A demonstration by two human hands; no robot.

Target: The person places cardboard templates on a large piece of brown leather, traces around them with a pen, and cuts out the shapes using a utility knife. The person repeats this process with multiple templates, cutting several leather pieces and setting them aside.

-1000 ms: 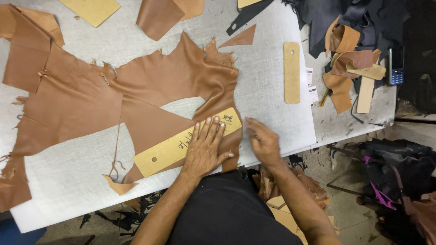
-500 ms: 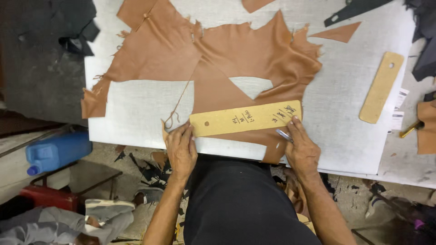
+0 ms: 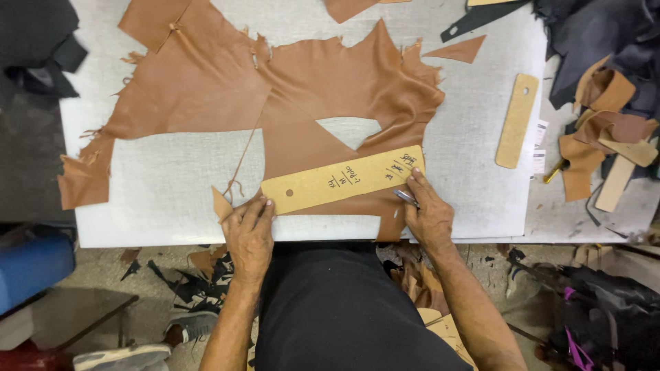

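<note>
Your left hand (image 3: 251,230) is flat, fingers spread, pressing down the left end of the long tan cardboard template (image 3: 342,180); it's not gripping anything. Your right hand (image 3: 427,209) is closed round a thin metal tool (image 3: 405,198), prob. a knife or scriber, w/ its tip at the template's lower right edge.

The template lies slanted across the bottom lobe of the brown leather hide (image 3: 275,96), right at the near edge of the table (image 3: 165,185), right end a bit higher than the left.

Progress, as far as the hide shows: one piece looks already taken out. There's a clean-edged gap (image 3: 350,130) in the hide just above the template, w/ table showing through. A small loose triangle offcut (image 3: 221,204) sits beside your left hand. For this piece, the template is placed and held, tool at the edge, but can't tell whether any line is cut yet; the blade end is too small to read. So: positioning done, the outline round the template seems still to do.

A second, shorter template (image 3: 517,120) lies unused well to the right, w/ leather scraps (image 3: 605,137) past it.
</note>
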